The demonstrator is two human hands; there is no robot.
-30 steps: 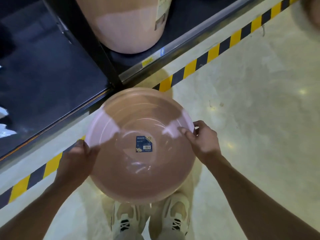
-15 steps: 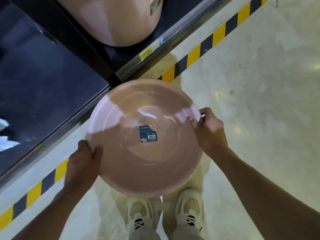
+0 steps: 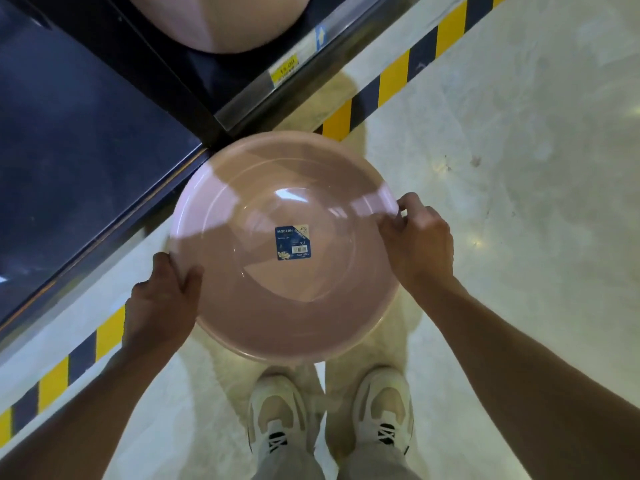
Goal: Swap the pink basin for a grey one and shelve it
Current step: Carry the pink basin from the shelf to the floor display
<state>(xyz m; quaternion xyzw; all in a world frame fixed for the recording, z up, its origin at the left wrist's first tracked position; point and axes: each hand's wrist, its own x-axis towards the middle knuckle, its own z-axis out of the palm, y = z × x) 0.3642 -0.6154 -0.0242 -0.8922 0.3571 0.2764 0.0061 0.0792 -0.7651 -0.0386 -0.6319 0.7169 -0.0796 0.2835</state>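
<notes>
A round pink basin [image 3: 242, 306] with a blue label [image 3: 292, 242] in its bottom hangs in front of me above the floor, open side up. My left hand [image 3: 161, 299] grips its rim at the lower left, thumb over the edge. My right hand [image 3: 420, 242] pinches the rim at the right. A stack of pink basins [image 3: 221, 19] stands on the low black shelf at the top. No grey basin is in view.
The black shelf [image 3: 86, 133] fills the upper left, its metal edge [image 3: 298, 64] carrying a yellow price tag. Yellow-and-black tape [image 3: 394, 77] runs along the floor by the shelf. My two shoes [image 3: 332, 414] stand below the basin on pale floor.
The view has tilted down and toward the shelf, so the basin sits slightly higher in frame. Both hands keep the same hold on the rim.
</notes>
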